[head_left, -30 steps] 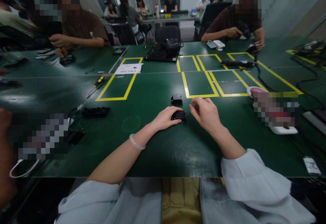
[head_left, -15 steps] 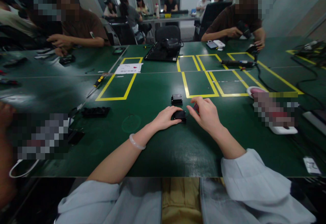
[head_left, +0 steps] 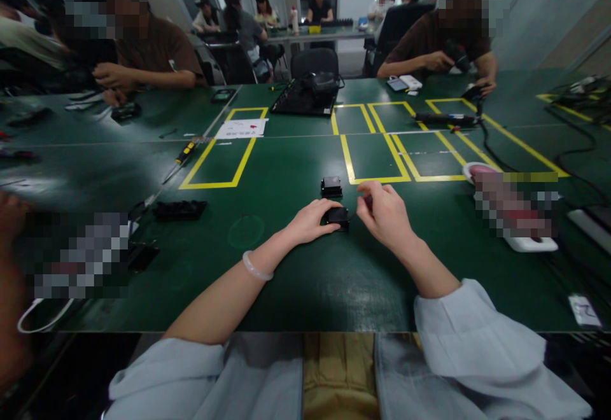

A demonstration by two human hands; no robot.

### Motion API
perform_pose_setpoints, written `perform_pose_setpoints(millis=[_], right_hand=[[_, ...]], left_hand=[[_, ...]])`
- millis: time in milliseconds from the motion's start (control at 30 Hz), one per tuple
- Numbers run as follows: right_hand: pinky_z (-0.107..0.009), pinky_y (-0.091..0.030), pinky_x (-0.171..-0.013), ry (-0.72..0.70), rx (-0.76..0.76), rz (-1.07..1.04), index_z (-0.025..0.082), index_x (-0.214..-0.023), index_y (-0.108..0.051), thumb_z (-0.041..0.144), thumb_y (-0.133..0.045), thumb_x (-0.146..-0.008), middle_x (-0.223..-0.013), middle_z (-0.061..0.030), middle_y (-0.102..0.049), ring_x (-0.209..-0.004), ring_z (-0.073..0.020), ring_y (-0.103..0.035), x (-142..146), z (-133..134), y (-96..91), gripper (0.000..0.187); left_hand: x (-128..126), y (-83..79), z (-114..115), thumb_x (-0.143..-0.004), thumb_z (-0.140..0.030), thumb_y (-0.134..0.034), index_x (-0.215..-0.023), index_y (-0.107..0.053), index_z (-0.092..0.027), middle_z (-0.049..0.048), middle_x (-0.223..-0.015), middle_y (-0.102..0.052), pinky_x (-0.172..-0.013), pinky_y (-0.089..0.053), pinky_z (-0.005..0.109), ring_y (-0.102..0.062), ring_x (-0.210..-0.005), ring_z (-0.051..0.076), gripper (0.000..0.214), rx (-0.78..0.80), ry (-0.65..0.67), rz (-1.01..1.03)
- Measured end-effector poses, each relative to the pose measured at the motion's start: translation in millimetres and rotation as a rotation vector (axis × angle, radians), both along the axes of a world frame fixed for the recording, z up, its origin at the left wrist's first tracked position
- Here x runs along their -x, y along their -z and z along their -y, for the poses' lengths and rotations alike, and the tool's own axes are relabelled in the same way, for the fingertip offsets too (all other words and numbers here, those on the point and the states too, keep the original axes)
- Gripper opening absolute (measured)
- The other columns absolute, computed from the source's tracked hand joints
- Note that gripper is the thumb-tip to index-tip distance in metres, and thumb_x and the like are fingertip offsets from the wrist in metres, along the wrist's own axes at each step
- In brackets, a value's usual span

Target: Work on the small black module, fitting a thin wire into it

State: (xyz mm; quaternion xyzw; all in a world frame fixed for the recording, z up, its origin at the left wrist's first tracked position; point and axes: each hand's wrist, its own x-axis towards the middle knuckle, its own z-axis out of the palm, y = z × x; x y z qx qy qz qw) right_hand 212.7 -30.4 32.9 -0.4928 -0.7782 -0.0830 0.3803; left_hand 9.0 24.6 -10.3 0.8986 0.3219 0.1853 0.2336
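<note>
My left hand (head_left: 315,221) is closed around a small black box-shaped part (head_left: 337,217) on the green table, thumb on its near side and fingers on its far side. Just beyond it sits a similar black part (head_left: 331,186), touched by neither hand. To the right of the held part, my right hand (head_left: 382,211) hovers with its fingers curled into a pinch. Something thin and dark seems to stick out from those fingers toward the part, but the fingers hide most of it and I cannot make out what it is.
Yellow tape outlines (head_left: 377,179) mark the table ahead. A yellow-and-black screwdriver (head_left: 186,151) and a long black piece (head_left: 180,210) lie to the left. A phone in a white case (head_left: 529,244) is at right. Co-workers sit across the table, and another person's arm shows at far left.
The fingers of my right hand have curled in more, and the dark reddish thing seen between them is now covered. My left hand and both black parts have stayed put.
</note>
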Motion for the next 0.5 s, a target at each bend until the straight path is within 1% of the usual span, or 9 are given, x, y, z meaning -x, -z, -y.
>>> perform_pose_setpoints(millis=[100,167,300,500], right_hand=[[-0.032,-0.041,-0.073,-0.005,-0.001,0.005,0.02,-0.102,-0.051,0.023,-0.043,-0.091,-0.073,-0.0014,-0.061,-0.067,-0.0182,-0.056,-0.5,0.4,-0.1,0.014],[-0.032,-0.041,-0.073,-0.006,0.006,0.014,0.021,-0.1,-0.051,0.027,-0.046,-0.092,-0.073,-0.0011,-0.06,-0.067,-0.0181,-0.055,-1.2,0.5,-0.1,0.012],[-0.031,-0.04,-0.07,-0.001,0.01,0.024,0.021,-0.097,-0.051,0.035,-0.051,-0.092,-0.075,-0.0019,-0.062,-0.067,-0.0178,-0.054,-2.7,0.5,0.3,0.015],[-0.029,-0.039,-0.069,0.009,-0.016,0.039,0.021,-0.095,-0.051,0.03,-0.049,-0.093,-0.072,-0.0007,-0.06,-0.065,-0.0165,-0.054,-2.9,-0.1,1.3,0.01]], left_hand=[[0.3,1.0,-0.4,-0.085,-0.037,-0.063,-0.123,-0.053,-0.024,0.0051,-0.115,-0.061,-0.09,-0.045,0.037,-0.056,-0.104,0.024,0.041,-0.008,0.001,0.004],[0.5,1.9,-0.6,-0.085,-0.037,-0.063,-0.123,-0.053,-0.024,0.0049,-0.114,-0.061,-0.09,-0.045,0.037,-0.056,-0.104,0.024,0.042,-0.011,-0.001,0.008],[0.6,2.2,-0.7,-0.085,-0.037,-0.063,-0.125,-0.052,-0.025,0.0054,-0.116,-0.06,-0.092,-0.044,0.038,-0.056,-0.106,0.025,0.043,-0.002,-0.005,0.008],[0.4,2.1,-1.2,-0.085,-0.037,-0.063,-0.123,-0.053,-0.023,0.0058,-0.116,-0.061,-0.089,-0.045,0.037,-0.056,-0.105,0.025,0.041,-0.011,0.007,0.003]])
